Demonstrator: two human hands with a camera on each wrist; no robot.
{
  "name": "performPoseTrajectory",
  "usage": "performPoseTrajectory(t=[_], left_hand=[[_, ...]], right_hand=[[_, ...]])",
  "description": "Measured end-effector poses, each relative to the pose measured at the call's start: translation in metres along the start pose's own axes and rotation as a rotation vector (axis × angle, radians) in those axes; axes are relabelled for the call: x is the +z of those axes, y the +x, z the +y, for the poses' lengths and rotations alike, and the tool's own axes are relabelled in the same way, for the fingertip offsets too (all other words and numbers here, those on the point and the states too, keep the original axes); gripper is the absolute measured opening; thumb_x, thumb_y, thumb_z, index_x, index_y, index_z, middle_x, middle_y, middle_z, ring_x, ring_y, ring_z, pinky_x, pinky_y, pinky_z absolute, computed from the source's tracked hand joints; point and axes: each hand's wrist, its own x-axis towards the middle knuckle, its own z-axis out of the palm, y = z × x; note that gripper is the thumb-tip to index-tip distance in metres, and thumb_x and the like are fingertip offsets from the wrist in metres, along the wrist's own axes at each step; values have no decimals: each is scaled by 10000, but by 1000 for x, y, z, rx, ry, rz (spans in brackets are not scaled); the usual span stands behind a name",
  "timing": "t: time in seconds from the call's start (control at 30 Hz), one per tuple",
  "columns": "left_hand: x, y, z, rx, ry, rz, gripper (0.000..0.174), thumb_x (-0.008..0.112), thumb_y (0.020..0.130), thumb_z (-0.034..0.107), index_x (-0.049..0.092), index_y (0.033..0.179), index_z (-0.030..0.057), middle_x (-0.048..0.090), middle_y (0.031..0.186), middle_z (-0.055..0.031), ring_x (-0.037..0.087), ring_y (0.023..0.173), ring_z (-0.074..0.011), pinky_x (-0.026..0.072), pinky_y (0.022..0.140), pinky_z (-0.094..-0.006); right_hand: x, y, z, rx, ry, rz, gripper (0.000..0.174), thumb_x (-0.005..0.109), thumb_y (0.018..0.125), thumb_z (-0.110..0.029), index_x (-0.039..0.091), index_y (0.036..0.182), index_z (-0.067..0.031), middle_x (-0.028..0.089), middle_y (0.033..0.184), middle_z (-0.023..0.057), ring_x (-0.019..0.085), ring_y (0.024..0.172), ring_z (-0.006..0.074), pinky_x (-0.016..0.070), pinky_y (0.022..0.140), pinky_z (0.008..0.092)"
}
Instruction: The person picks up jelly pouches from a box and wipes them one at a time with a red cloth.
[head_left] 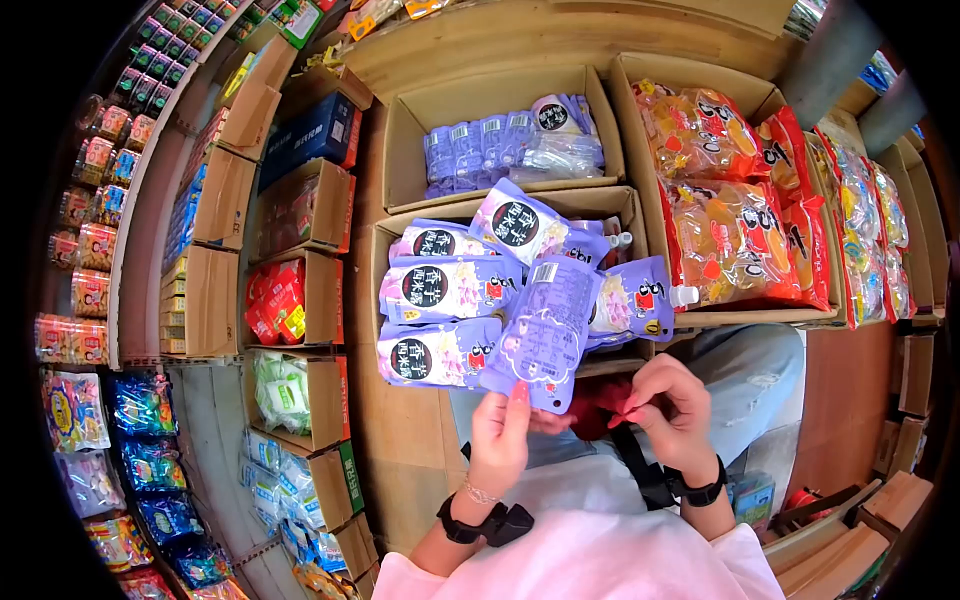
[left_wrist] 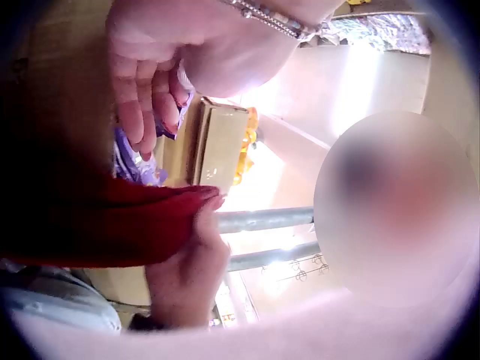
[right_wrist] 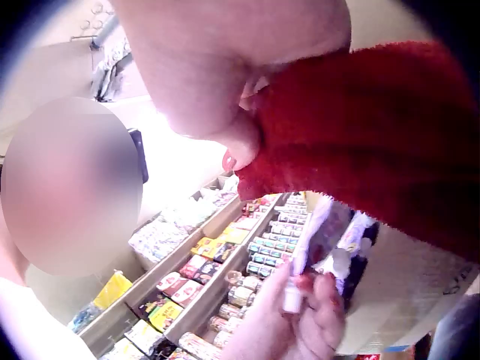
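Note:
A purple pouch (head_left: 545,325), its printed back facing up, is pinched by its lower end in my left hand (head_left: 501,430), thumb on top. My right hand (head_left: 672,405) grips a red cloth (head_left: 600,405) between thumb and curled fingers; the cloth hangs down beside the pouch. In the right wrist view the red cloth (right_wrist: 360,127) spreads out from the right hand (right_wrist: 232,75), and the left hand (right_wrist: 289,319) holds the pouch by its end. Several purple and white pouches (head_left: 435,290) lie in and over the carton just beyond the hands.
Behind stands a carton (head_left: 400,165) of upright purple pouches. To the right, another carton (head_left: 740,320) holds red-edged clear bags (head_left: 725,235). Shelves with boxes (head_left: 215,300) and hanging packets (head_left: 150,460) line the left side. Wooden slats (head_left: 840,550) are at lower right.

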Motion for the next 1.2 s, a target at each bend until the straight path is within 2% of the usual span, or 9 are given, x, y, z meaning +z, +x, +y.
performPoseTrajectory(t=[0.23,0.4,0.53,0.73,0.8,0.93,1.07,1.13,1.2], left_hand=[[-17,-20,-19,-105,182,-249,455,374,1077,305,520,809,-32,538,670,-63,661,674,-191,555,660,-335],[-10,-26,-5,3,172,-245,300,429,1050,223,547,1040,-52,606,784,-86,659,763,-181,550,697,-330],[-16,-26,-8,78,323,-332,280,479,1003,143,514,1203,-51,660,877,-126,671,798,-222,530,735,-347],[-22,-26,-15,267,570,-332,224,550,923,97,557,1099,-41,653,883,-193,642,807,-381,505,729,-416],[-24,-26,-9,326,721,-346,211,571,900,102,569,1058,-38,643,859,-193,628,789,-391,503,721,-437],[-21,-28,1,401,804,-352,205,600,867,105,590,1015,-35,623,859,-202,603,779,-419,499,716,-465],[-19,-27,0,513,848,-270,256,676,782,94,605,993,-32,615,933,-209,604,838,-405,502,728,-457],[-13,-20,8,700,891,-301,305,712,732,85,606,991,-35,605,992,-217,597,879,-406,504,744,-457],[-15,-18,11,714,925,-261,349,731,696,79,604,997,-44,589,1041,-231,589,920,-413,506,775,-460]], right_hand=[[34,27,-28,-160,-66,-59,182,708,755,91,673,887,-28,615,842,90,613,734,202,495,646,297],[57,33,-6,-13,-190,-39,242,777,744,1,686,965,-37,653,897,99,639,783,225,525,674,328],[49,31,-3,-139,-325,-39,286,793,734,-40,710,1008,-57,675,900,90,634,773,234,524,652,323],[47,21,-11,-217,-277,-191,208,788,728,-23,744,927,-68,671,852,76,608,735,223,508,632,307],[46,22,-12,-203,-297,-217,211,768,731,3,745,928,-68,665,829,75,605,724,221,506,636,314],[38,32,3,-219,-399,-23,204,771,717,3,741,907,-67,659,824,71,615,725,227,509,628,320],[48,20,-25,-298,-240,-268,210,775,707,-1,742,900,-76,661,833,60,626,739,217,519,624,318],[53,17,-21,-301,-297,-256,212,781,703,-7,736,899,-72,659,835,54,612,720,216,510,613,314],[52,22,-18,-298,-326,-205,206,781,705,-4,732,894,-68,658,839,56,604,711,218,505,607,314]])
